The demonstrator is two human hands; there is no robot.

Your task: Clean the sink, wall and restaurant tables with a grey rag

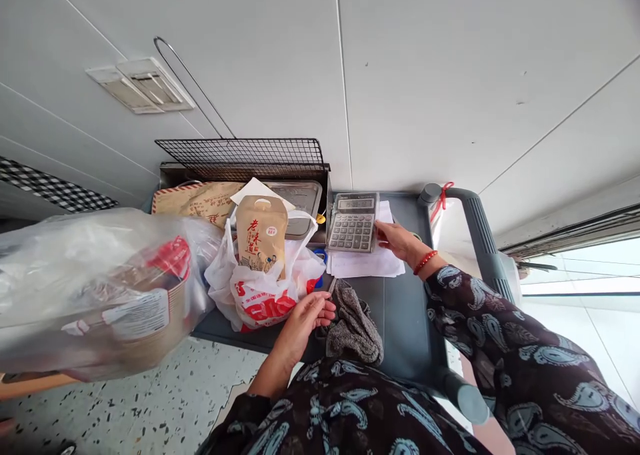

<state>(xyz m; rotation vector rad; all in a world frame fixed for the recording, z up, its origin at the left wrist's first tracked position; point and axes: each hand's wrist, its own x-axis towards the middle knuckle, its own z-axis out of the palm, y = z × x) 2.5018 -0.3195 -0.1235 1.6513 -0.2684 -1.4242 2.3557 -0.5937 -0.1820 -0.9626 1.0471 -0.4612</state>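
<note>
My right hand [400, 243] is closed on the right edge of a grey desk calculator [353, 222], its fingertips at the side by the keys. The calculator is over white papers [367, 266], which stick out below it and on its right. My left hand [311, 315] is held palm inward with its fingers loosely stretched and nothing visible in them. Just right of those fingers, a crumpled grey knitted cloth [353, 325] lies on the dark grey cart top [407, 308]. Beside the left hand is a white plastic bag [265, 295] with red print, and a brown paper pouch [261, 232] stands in it.
A large clear plastic bag [100, 288] with packaged containers bulges at the left. Behind the white bag are a metal tray [303, 202], a brown envelope [195, 200] and a black wire rack [250, 154] against the wall. The cart's handle [480, 235] rises at the right.
</note>
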